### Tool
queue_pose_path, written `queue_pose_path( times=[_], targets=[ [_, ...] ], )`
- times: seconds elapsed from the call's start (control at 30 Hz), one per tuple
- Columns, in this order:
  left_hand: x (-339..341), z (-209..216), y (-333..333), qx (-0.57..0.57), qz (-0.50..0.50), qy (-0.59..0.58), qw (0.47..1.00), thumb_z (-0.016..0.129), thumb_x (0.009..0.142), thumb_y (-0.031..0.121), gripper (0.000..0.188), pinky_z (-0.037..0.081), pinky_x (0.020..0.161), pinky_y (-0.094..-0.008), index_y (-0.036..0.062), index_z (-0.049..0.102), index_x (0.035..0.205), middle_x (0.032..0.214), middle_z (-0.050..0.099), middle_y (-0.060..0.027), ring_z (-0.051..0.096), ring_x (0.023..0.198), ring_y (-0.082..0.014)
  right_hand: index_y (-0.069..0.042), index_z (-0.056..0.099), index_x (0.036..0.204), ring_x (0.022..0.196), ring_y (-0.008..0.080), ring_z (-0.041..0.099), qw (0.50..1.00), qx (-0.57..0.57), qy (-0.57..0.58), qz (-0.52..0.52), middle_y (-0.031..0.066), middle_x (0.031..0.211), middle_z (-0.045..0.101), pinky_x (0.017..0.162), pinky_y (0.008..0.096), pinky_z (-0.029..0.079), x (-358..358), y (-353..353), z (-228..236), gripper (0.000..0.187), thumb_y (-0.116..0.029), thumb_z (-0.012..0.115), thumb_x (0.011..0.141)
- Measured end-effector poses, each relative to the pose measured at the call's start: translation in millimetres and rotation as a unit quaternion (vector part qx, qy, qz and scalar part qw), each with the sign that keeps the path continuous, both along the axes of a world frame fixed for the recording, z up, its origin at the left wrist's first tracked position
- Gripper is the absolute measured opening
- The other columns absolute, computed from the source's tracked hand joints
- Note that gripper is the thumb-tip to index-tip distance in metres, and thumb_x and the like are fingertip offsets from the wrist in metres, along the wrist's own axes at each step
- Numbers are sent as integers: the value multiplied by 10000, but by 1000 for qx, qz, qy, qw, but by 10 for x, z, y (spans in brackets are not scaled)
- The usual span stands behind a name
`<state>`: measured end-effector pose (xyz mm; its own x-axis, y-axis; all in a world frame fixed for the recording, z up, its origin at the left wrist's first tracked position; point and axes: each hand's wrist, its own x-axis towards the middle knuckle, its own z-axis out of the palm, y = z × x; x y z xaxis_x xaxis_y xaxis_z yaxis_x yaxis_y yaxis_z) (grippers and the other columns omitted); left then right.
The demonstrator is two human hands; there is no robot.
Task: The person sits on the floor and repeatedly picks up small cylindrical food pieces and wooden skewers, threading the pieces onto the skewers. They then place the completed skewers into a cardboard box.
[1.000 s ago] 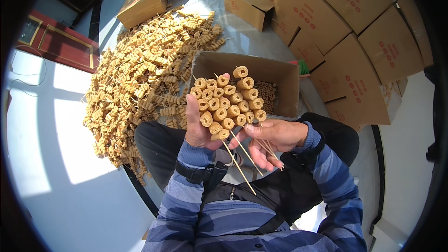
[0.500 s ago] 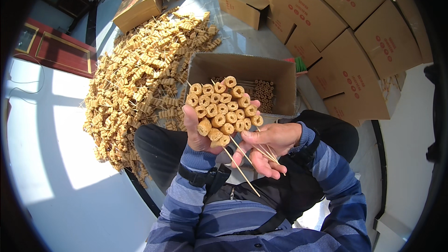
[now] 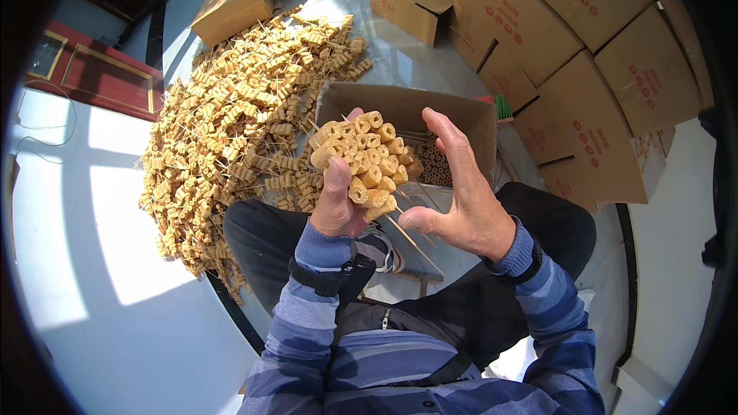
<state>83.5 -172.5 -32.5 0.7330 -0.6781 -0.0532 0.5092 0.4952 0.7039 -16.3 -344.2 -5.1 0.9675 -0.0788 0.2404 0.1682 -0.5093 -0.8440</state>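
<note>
My left hand (image 3: pixel 336 207) is wrapped round a bundle of skewers (image 3: pixel 372 155) with golden-brown, ring-shaped pieces threaded on thin sticks. The hollow ends face up in a tight cluster, and a few bare sticks slant out toward my lap. My right hand (image 3: pixel 475 215) stands open just right of the bundle, thumb and fingers spread and apart from it. Behind both hands is an open cardboard box (image 3: pixel 461 107). More skewers (image 3: pixel 437 163) lie packed in its right part; the bundle and hands hide some of its inside.
A large heap of loose skewers (image 3: pixel 231 131) covers the floor on the left. Cardboard cartons (image 3: pixel 588 134) are stacked at the right, with others (image 3: pixel 234 11) at the back. A green brush (image 3: pixel 503 106) stands beside the open box. My bent legs flank the space below my hands.
My right hand has let go of the sticks, opened and moved up to the right. The bundle in my left hand has turned and tilted to the right.
</note>
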Motion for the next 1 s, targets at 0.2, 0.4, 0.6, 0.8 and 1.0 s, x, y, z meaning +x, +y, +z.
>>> queue_pose_path(
  times=[0.2,0.4,0.6,0.8,1.0],
  targets=[
    [-112,-47,-205,47,-24,12,999,716,780,690,1139,371,1152,-464,161,114,1589,1522,359,-119,415,1389,-284,19,134,1554,1449,393,291,996,54,60,-30,281,1538,257,1188,450,286,97,237,-201,1092,-484,777,829],
    [-117,-110,-139,44,-79,-2,996,754,829,546,1005,420,1108,-430,47,238,1533,1462,430,-132,469,1340,-276,70,150,1523,1440,451,277,995,86,51,-20,326,1509,285,1193,483,246,29,169,-300,974,-451,683,896],
    [-123,-103,-115,67,-61,44,995,754,823,336,869,450,1072,-403,14,309,1497,1393,491,-124,534,1259,-252,73,152,1525,1452,445,260,994,90,63,1,321,1521,276,1200,481,227,47,154,-332,977,-518,637,917],
    [85,110,-140,136,-77,9,988,768,792,228,795,486,1031,-397,47,365,1453,1337,528,-110,556,1222,-236,70,178,1527,1474,431,235,989,101,105,2,322,1549,245,1199,470,237,-11,-58,-214,1027,-586,652,894],
    [614,424,-224,270,-108,-199,936,777,756,221,853,453,1060,-370,-13,327,1442,1348,499,-149,543,1223,-229,61,515,1328,1293,408,476,965,-138,222,-23,253,1358,522,1088,471,379,-191,-428,-250,676,-467,651,929]
  ],
)
